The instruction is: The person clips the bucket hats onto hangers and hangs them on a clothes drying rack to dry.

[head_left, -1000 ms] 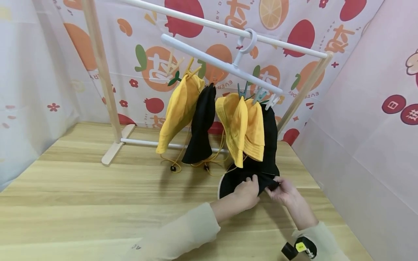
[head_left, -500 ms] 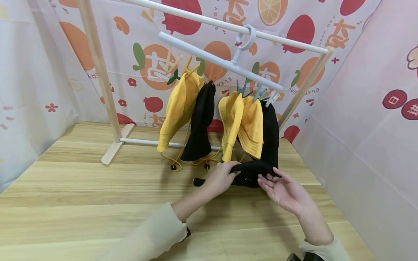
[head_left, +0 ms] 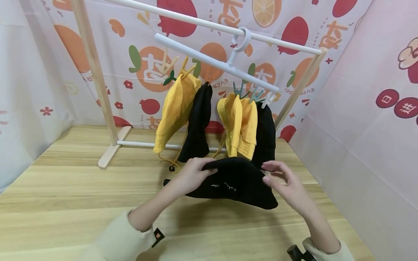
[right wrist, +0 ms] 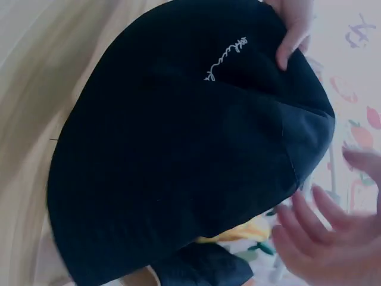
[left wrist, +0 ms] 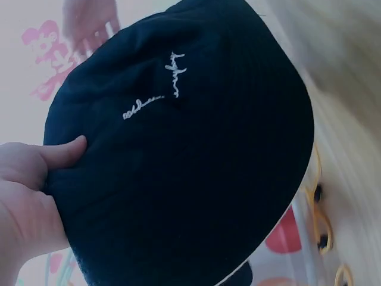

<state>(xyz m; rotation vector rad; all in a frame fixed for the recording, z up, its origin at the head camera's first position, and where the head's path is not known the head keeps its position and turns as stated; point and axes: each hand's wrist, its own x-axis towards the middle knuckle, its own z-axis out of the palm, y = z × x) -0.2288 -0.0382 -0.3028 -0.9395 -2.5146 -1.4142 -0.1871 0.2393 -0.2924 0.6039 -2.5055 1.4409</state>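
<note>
A black bucket hat (head_left: 241, 183) with white stitched lettering is held above the table, brim down. My left hand (head_left: 191, 177) grips its crown at the left; in the left wrist view the thumb (left wrist: 68, 154) lies over the black cloth. Beside the hat's right side is my right hand (head_left: 290, 186), fingers apart and loosely bent. Its fingertips come close to the crown in the right wrist view, and whether they touch I cannot tell. Behind hang yellow hats (head_left: 177, 112) and black hats (head_left: 197, 123), clipped under a white hanger (head_left: 215, 62).
The hanger hooks over the white bar (head_left: 209, 23) of a wooden-legged rack on the wood-grain table (head_left: 65, 203). Coloured clothespins (head_left: 240, 90) pinch the hats' tops. Yellow cords with black toggles (head_left: 171, 168) dangle to the table. Fruit-printed cloth stands behind.
The black hat has come toward me and turned, so its lettering shows fully. My left hand has moved left with it; my right hand has eased off its edge.
</note>
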